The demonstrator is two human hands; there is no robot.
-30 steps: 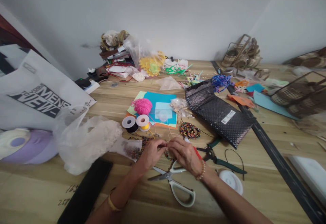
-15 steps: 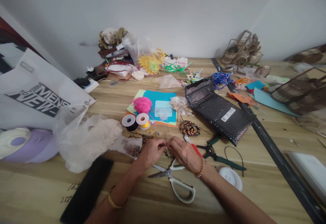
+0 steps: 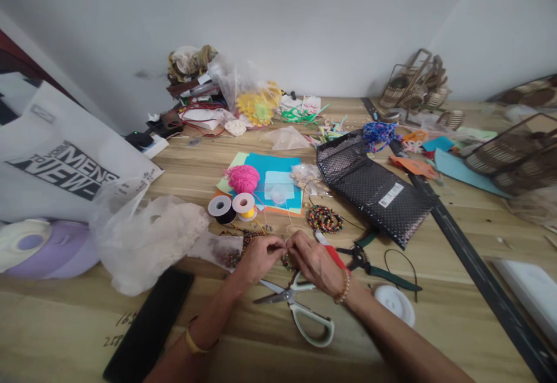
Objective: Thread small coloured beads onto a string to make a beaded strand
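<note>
My left hand (image 3: 257, 258) and my right hand (image 3: 314, 262) meet fingertip to fingertip over the wooden table (image 3: 435, 313). Both are pinched shut on a thin string of coloured beads (image 3: 287, 262) that hangs between them. White-handled scissors (image 3: 300, 307) lie open just below my right hand. A coil of multicoloured beads (image 3: 324, 219) rests just beyond my hands. A small clear bag of beads (image 3: 221, 252) lies by my left hand.
Two thread spools (image 3: 232, 207), pink yarn (image 3: 242, 179) and blue paper sheets (image 3: 274, 180) sit further back. Green-handled pliers (image 3: 369, 264), a white round lid (image 3: 395, 304) and a black bubble mailer (image 3: 374, 188) are to the right. A black phone (image 3: 150, 325) and a crumpled plastic bag (image 3: 143, 238) lie left.
Both hands stay pinched together on the bead string with only tiny finger movements. The view has shifted slightly.
</note>
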